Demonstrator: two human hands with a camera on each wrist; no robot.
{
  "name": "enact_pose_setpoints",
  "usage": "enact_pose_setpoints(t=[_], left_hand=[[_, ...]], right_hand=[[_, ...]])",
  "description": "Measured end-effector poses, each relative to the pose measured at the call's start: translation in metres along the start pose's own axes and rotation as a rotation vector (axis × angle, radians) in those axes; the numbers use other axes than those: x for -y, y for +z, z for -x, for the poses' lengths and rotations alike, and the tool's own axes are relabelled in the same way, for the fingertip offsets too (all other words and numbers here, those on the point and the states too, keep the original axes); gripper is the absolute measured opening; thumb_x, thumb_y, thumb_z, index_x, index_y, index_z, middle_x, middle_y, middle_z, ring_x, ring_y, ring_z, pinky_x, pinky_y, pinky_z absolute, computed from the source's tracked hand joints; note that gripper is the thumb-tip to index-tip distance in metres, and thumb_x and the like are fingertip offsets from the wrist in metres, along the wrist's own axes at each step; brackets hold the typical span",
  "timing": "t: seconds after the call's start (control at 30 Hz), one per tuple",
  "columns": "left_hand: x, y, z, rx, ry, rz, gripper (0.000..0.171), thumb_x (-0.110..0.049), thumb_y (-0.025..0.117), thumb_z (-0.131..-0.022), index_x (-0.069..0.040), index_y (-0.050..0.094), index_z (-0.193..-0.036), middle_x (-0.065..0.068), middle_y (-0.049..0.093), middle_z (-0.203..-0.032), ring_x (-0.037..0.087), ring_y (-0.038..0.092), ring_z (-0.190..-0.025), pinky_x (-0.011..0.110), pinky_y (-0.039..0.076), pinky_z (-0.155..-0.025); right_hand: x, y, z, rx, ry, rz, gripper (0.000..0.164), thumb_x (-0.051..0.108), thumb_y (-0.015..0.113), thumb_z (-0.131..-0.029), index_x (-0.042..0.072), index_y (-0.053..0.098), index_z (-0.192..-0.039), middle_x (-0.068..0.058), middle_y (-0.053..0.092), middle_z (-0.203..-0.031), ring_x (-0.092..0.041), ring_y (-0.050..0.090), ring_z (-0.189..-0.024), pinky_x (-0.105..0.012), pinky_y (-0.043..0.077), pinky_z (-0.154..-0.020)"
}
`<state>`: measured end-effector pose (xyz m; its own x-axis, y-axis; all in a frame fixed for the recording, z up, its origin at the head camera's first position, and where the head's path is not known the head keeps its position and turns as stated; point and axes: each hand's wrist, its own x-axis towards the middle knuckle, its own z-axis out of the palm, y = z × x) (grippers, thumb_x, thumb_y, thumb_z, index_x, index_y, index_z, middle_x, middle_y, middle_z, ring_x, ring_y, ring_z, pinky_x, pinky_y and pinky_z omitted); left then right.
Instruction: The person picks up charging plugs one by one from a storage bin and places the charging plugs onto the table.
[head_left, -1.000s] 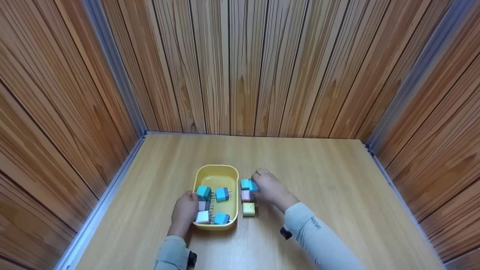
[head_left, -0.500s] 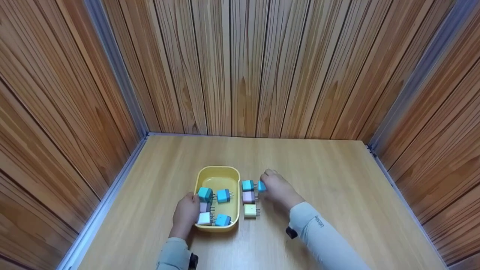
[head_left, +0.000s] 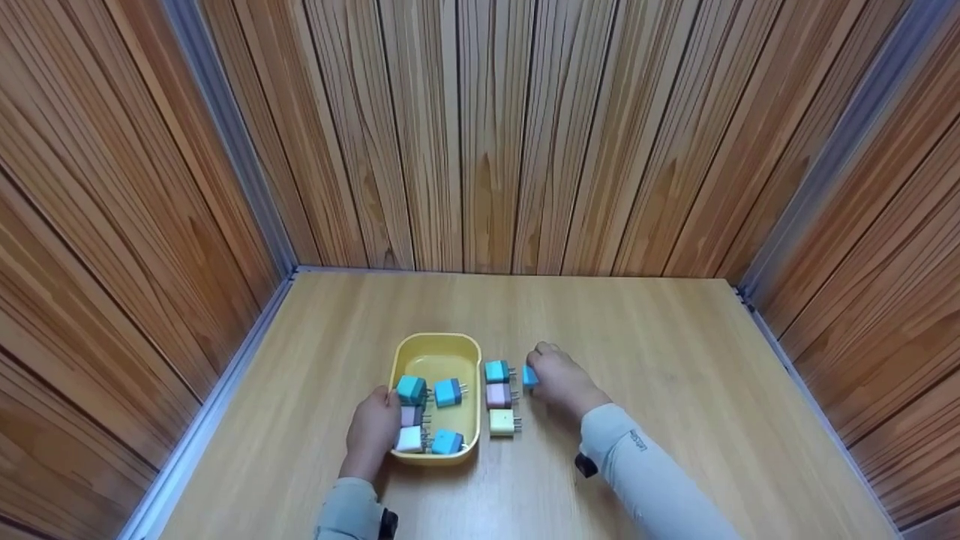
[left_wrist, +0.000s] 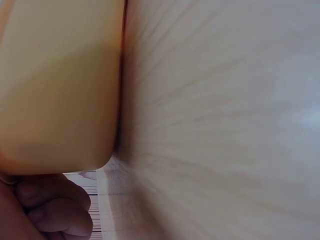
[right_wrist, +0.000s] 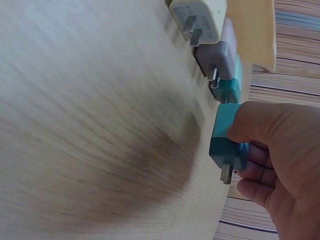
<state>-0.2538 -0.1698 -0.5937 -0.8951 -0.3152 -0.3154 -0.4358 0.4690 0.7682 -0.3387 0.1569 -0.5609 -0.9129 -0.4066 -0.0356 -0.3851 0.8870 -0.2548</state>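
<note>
My left hand (head_left: 373, 424) grips the left wall of a yellow plastic bin (head_left: 441, 339). In the left wrist view, curled fingers (left_wrist: 62, 210) show beside the bin's wall (left_wrist: 60, 90). Several two-tone charger plugs, among them a blue one (head_left: 448, 392) and a white one (head_left: 410, 439), lie inside. Right of the bin, my right hand (head_left: 562, 381) pinches a blue charger plug (right_wrist: 225, 120), its prongs pointing away from the bin. Beside it a teal plug (head_left: 496, 370), a pink plug (head_left: 498, 395) and a yellow plug (head_left: 502, 422) stand in a column on the table.
The wooden table (head_left: 637, 337) is bounded by a plank-patterned back wall (head_left: 480, 150) and side walls. A metal strip (head_left: 217, 412) runs along the left edge. A small black device (head_left: 586, 465) sits at the right cuff.
My right hand has moved right with the blue plug, away from the teal plug at the back of the column. The left hand keeps its grip on the bin.
</note>
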Motion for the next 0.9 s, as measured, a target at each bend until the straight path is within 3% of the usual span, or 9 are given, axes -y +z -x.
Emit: enact_pose_setpoints(t=[0.4, 0.63, 0.9], left_hand=[[0.002, -0.002, 0.0, -0.004, 0.004, -0.017, 0.041, -0.042, 0.04, -0.11, -0.012, 0.06, -0.129, 0.007, 0.063, -0.106, 0.023, 0.059, -0.097, 0.037, 0.049, -0.082], [0.001, 0.001, -0.002, -0.05, 0.042, -0.063, 0.033, -0.039, 0.04, -0.109, -0.013, 0.061, -0.107, 0.008, 0.058, -0.091, 0.024, 0.056, -0.085, 0.037, 0.044, -0.072], [0.0, 0.0, 0.0, -0.028, 0.028, -0.041, 0.035, -0.04, 0.04, -0.11, -0.013, 0.061, -0.117, 0.007, 0.06, -0.097, 0.023, 0.057, -0.09, 0.036, 0.046, -0.075]], right_hand=[[-0.005, 0.011, -0.008, 0.027, 0.009, 0.01, 0.038, 0.01, 0.071, -0.092, 0.008, 0.063, -0.13, -0.007, 0.057, -0.121, -0.026, 0.056, -0.115, -0.045, 0.048, -0.105], [-0.011, 0.016, -0.017, 0.0, -0.027, 0.052, 0.036, 0.007, 0.072, -0.088, 0.003, 0.064, -0.123, -0.007, 0.056, -0.113, -0.024, 0.055, -0.107, -0.044, 0.047, -0.103], [-0.012, 0.017, -0.023, 0.035, 0.016, 0.011, 0.041, 0.008, 0.067, -0.092, 0.005, 0.061, -0.133, -0.01, 0.056, -0.127, -0.028, 0.055, -0.122, -0.047, 0.044, -0.11]])
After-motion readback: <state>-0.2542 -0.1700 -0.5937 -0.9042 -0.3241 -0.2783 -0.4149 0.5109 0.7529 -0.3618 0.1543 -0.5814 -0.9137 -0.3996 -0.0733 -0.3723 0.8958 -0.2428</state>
